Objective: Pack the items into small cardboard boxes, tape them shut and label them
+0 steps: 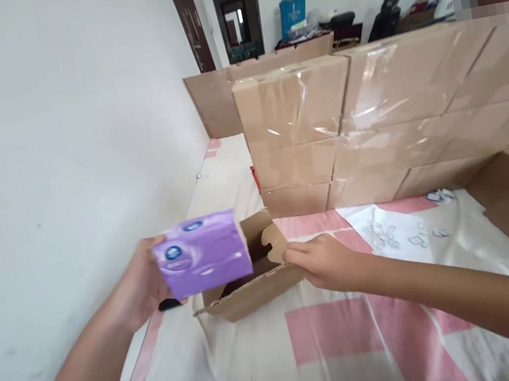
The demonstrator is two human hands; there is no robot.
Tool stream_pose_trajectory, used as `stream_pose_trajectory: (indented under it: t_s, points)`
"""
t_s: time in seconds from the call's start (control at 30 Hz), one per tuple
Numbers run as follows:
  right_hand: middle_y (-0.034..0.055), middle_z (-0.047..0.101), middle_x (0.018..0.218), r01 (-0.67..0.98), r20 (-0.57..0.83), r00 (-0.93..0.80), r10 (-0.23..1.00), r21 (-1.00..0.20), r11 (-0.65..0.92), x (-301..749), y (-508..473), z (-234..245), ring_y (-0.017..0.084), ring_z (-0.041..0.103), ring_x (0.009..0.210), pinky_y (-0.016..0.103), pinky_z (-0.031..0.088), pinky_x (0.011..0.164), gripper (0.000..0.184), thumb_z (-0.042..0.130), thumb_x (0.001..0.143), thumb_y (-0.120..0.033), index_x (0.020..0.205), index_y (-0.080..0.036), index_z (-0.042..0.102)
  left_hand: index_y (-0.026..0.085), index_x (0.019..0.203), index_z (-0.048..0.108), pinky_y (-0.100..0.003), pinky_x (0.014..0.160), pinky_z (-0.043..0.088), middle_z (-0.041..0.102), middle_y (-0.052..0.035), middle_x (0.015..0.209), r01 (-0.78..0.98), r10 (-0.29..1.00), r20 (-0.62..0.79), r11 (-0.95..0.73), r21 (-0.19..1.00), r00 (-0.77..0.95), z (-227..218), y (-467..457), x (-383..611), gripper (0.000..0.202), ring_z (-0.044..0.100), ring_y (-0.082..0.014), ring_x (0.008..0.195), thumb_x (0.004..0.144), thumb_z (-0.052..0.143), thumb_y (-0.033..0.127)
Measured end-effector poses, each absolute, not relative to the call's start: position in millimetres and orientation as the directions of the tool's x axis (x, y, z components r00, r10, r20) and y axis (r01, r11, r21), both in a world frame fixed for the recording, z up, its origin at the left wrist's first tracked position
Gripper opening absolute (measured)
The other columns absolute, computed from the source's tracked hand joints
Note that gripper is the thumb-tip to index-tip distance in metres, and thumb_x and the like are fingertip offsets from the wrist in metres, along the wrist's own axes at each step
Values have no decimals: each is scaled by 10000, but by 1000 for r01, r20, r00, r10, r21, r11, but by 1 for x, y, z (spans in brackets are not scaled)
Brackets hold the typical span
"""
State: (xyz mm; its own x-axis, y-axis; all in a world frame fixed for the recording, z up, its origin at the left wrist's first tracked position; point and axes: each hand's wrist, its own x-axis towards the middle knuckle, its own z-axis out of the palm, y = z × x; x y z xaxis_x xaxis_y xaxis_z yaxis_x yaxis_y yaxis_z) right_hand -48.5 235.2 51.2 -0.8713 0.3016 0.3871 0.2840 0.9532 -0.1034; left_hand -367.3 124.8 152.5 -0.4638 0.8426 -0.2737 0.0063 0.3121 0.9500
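Observation:
My left hand [150, 284] is closed around the left end of a purple tissue pack [207, 258] with blue round logos. The pack is held above the left part of an open cardboard box [257, 293] and hides some of its inside. With the fingers of my right hand [321, 262], I pinch the box's right end near its notched flap [275, 246]. The box rests on a white and pink cloth [333, 331]. A small black thing [169, 304] shows below my left hand, mostly hidden.
Cardboard panels joined with clear tape [368, 111] stand upright behind the box like a wall. White paper [385, 236] and small clear pieces lie at the right, beside another open carton [506, 218]. A white wall [50, 121] runs along the left. Another person is at the upper right.

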Motion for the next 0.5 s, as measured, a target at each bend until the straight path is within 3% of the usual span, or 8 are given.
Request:
stream_pose_trajectory:
  t_s: [0.07,0.1,0.17,0.23,0.3,0.4,0.47,0.5]
  points:
    - [5,631,825,274,379,-893,243,30,961,-26,215,44,116,391,534,314,135,544,321,457,739,26,949,-192,565,176,1040,667,-322,446,507,719,-71,691,27,783,-587,604,796,-208,141,119,-330,613,670,-267,563,832,413,694]
    - [5,623,818,272,370,-900,230,65,960,-18,208,40,117,390,532,320,130,544,331,460,711,27,940,-191,560,170,1063,662,-308,454,494,733,-97,716,81,724,-678,689,720,-128,132,117,-314,691,690,-276,589,849,324,733]
    - [8,614,817,265,350,-911,218,89,960,-6,197,32,122,405,538,327,132,543,311,467,714,15,932,-190,551,138,1082,658,-300,453,475,731,-148,710,308,663,-732,737,602,-156,112,112,-289,823,708,-290,599,877,147,750]
    - [11,612,828,252,338,-917,210,83,964,3,189,24,126,423,542,330,137,537,294,466,742,11,943,-189,544,97,1117,646,-338,462,501,694,-158,633,554,685,-661,693,462,-305,94,108,-273,887,689,-296,537,908,30,699]
    - [11,613,843,218,332,-925,183,71,973,8,181,17,127,435,541,329,142,527,299,463,758,15,964,-188,541,63,1183,625,-406,527,559,673,-154,602,718,746,-528,618,320,-406,83,108,-262,818,673,-312,509,953,68,616]
    - [10,614,858,168,322,-935,147,39,985,10,170,10,126,442,538,327,151,508,297,465,775,12,984,-183,544,56,1282,601,-484,803,602,744,-235,919,862,861,-322,468,196,-394,82,115,-248,522,750,-359,835,957,366,390]
    - [16,617,876,148,323,-937,135,16,989,10,164,8,124,450,545,325,160,498,271,470,795,-2,983,-180,551,61,1279,622,-539,948,555,713,-276,1122,925,915,-195,373,77,-353,89,117,-235,444,713,-393,1068,916,430,229]
    - [21,618,886,140,333,-934,130,5,990,11,162,8,124,455,553,323,164,494,258,470,809,-11,985,-179,555,55,1263,635,-575,949,543,704,-289,1128,937,927,-149,350,13,-345,95,116,-229,436,702,-413,1086,921,401,189]
